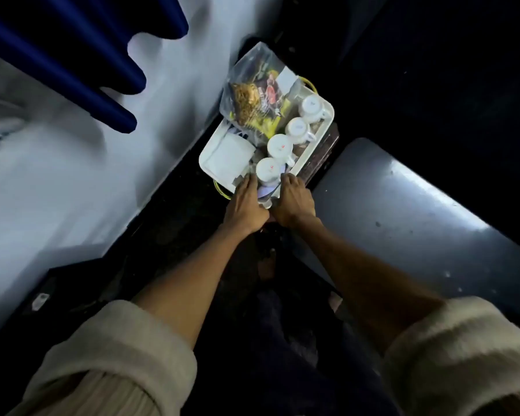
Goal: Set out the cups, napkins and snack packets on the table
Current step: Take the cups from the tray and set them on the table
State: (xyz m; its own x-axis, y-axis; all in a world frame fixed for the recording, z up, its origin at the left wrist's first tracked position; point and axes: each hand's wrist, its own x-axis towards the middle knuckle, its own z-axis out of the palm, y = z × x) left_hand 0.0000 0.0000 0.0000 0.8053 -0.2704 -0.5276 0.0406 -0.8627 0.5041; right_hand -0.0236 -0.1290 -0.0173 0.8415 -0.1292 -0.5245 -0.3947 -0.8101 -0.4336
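Observation:
A white tray sits low on a dark stand between a pale wall and a grey table. On it stand several white cups upside down in a row along its right side. A stack of white napkins lies at its near left. A clear bag of snack packets fills its far left. My left hand and my right hand lie side by side at the tray's near end, fingers over the rim and thumbs tucked under. The nearest cup stands just beyond my fingertips.
A pale wall or panel runs along the left, with a dark blue curtain hanging over it. A yellow rim shows under the tray's far end. The floor between is dark. My cream sleeves fill the bottom of the view.

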